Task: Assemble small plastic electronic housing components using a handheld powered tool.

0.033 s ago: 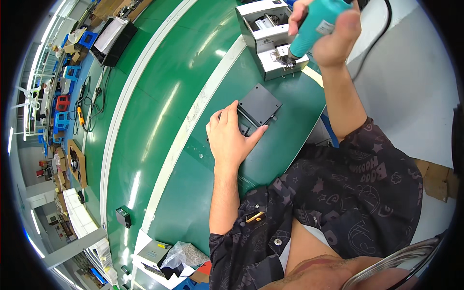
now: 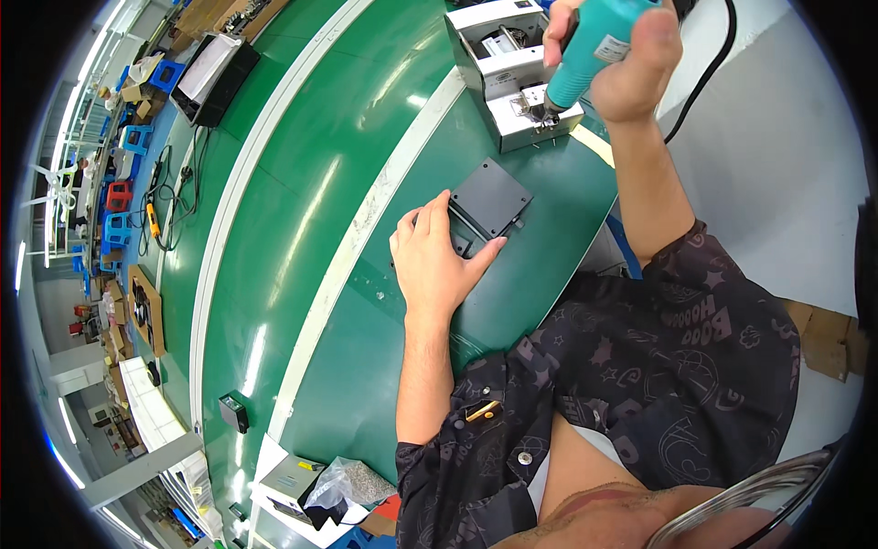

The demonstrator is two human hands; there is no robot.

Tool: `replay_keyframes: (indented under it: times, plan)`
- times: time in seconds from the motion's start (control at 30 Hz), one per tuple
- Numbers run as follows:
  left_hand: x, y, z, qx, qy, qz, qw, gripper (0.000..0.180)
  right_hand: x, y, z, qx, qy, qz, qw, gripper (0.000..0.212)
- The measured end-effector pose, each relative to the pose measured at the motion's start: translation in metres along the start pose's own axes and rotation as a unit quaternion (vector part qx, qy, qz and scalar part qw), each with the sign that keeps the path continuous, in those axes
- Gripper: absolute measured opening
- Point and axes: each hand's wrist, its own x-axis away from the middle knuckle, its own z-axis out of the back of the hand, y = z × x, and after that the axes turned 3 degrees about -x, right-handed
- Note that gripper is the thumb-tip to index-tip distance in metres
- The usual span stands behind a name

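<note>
With the left hand (image 2: pixel 439 261) pressed flat on the dark grey square plastic housing (image 2: pixel 487 203), the right hand (image 2: pixel 626 69), clamped round the teal electric screwdriver (image 2: pixel 585 50), may miss the screw in the grey metal feeder box (image 2: pixel 512 82).

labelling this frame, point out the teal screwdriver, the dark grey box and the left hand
teal screwdriver (image 2: pixel 590 50), head view, barrel
dark grey box (image 2: pixel 491 195), head view, flat top face
left hand (image 2: pixel 437 265), head view, back of hand

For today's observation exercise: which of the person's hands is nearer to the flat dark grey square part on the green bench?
Left. The left hand rests on the dark grey square part, fingers over its near edge. The right hand is farther off, holding a teal power screwdriver above the grey box device.
</note>
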Motion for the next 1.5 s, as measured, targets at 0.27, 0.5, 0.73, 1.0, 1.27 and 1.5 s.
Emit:
replay_keyframes:
  times: [0.27, 0.5, 0.73, 1.0, 1.27, 1.5]
  plan:
    - [0.003, -0.006, 0.0, 0.003, 0.002, 0.005, 1.0, 0.083, 0.009, -0.03, -0.038, -0.049, -0.058, -0.132, 0.988, 0.051]
    - [0.0, 0.0, 0.001, 0.017, -0.016, 0.008, 1.0, 0.082, 0.045, -0.021, -0.085, -0.151, -0.121, -0.093, 0.977, 0.05]
    - [0.002, -0.003, 0.006, 0.021, -0.02, 0.008, 1.0, 0.081, 0.06, 0.009, -0.099, -0.144, -0.183, -0.091, 0.968, 0.043]
    - [0.001, -0.007, 0.0, 0.005, -0.025, -0.001, 1.0, 0.079, 0.072, 0.024, -0.097, -0.082, -0.229, -0.119, 0.963, 0.044]
    - [0.0, -0.002, 0.001, 0.01, -0.026, 0.001, 1.0, 0.08, 0.059, 0.013, -0.085, -0.122, -0.207, -0.092, 0.966, 0.05]
    - [0.0, 0.001, -0.001, -0.005, -0.008, 0.018, 1.0, 0.085, -0.001, -0.047, -0.019, -0.061, -0.029, 0.06, 0.996, 0.044]
